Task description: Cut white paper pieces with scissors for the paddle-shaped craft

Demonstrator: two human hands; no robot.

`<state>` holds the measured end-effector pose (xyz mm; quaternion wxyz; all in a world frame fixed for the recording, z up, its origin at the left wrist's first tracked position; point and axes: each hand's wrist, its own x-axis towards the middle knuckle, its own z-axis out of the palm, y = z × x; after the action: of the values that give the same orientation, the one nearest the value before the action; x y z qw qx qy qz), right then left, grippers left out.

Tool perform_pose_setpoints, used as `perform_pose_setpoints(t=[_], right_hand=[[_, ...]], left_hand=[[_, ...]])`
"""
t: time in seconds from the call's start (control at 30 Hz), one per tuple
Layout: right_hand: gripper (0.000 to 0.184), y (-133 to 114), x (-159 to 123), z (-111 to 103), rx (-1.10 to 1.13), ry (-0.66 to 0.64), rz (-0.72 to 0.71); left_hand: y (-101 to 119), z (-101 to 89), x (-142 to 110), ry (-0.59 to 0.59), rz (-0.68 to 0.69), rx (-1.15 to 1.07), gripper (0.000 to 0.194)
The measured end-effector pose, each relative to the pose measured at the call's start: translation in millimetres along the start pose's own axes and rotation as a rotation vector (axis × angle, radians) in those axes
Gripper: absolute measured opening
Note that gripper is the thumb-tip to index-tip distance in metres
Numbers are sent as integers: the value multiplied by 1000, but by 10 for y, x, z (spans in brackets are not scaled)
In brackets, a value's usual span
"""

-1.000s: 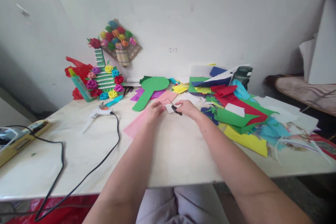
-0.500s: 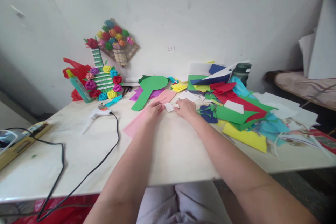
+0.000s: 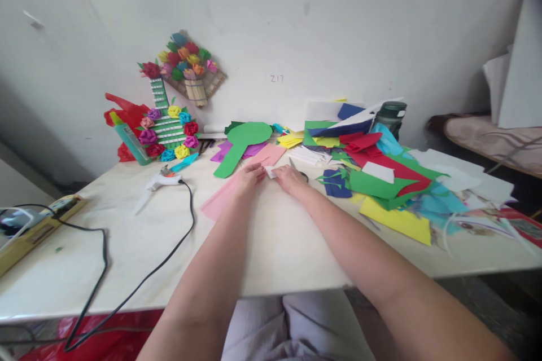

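Both of my hands meet at the middle of the white table (image 3: 275, 242). My left hand (image 3: 249, 175) rests on a pink paper sheet (image 3: 215, 200), fingers curled, pinching the left edge of a small white paper piece (image 3: 270, 171). My right hand (image 3: 288, 177) is closed on the same piece from the right. Black-handled scissors (image 3: 300, 174) lie on the table just right of my right hand, apart from it. A green paper cut-out (image 3: 242, 144) lies behind my left hand.
A glue gun (image 3: 163, 181) lies at the left, its black cable (image 3: 139, 282) running off the front edge. Paper-flower crafts (image 3: 169, 130) lean on the wall. A heap of coloured paper (image 3: 381, 180) and a dark bottle (image 3: 392, 115) fill the right side. A yellow power strip (image 3: 38, 225) sits far left.
My right hand held the scissors a second ago; they now lie on the table beside it. That hand has moved left onto the white paper piece. My left hand has barely moved.
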<state>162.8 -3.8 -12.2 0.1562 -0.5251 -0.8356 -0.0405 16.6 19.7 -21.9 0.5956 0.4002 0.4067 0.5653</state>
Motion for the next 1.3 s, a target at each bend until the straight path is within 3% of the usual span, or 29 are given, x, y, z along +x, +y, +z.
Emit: perform_pose_setpoints(t=[0.13,0.27,0.4,0.57,0.67,0.77,0.9,1.3], right_hand=[[34,19,3,-9,94,147,105],[28,61,14,5,460,305,222],[19,109,2,-12,939,200,298],[14,123,-45,-78,1186,116,292],[18,105,-50,-96,1314,161,319],[22,84,-38,-89,1442,193,378],[16,70,-18,-52,1442,154,477],[8,75,8,-18,1375,177,460]], left_hand=[[41,43,-66,36,15,12,27],[92,62,-132,83,100,25,33],[141,14,-159,-74,81,121,40],[134,-46,-160,-318,46,351,30],[120,-19,-177,-343,36,371,25],[114,27,-188,-258,50,297,25],[97,46,-167,-213,74,208,27],[75,0,-143,-263,-2,168,28]])
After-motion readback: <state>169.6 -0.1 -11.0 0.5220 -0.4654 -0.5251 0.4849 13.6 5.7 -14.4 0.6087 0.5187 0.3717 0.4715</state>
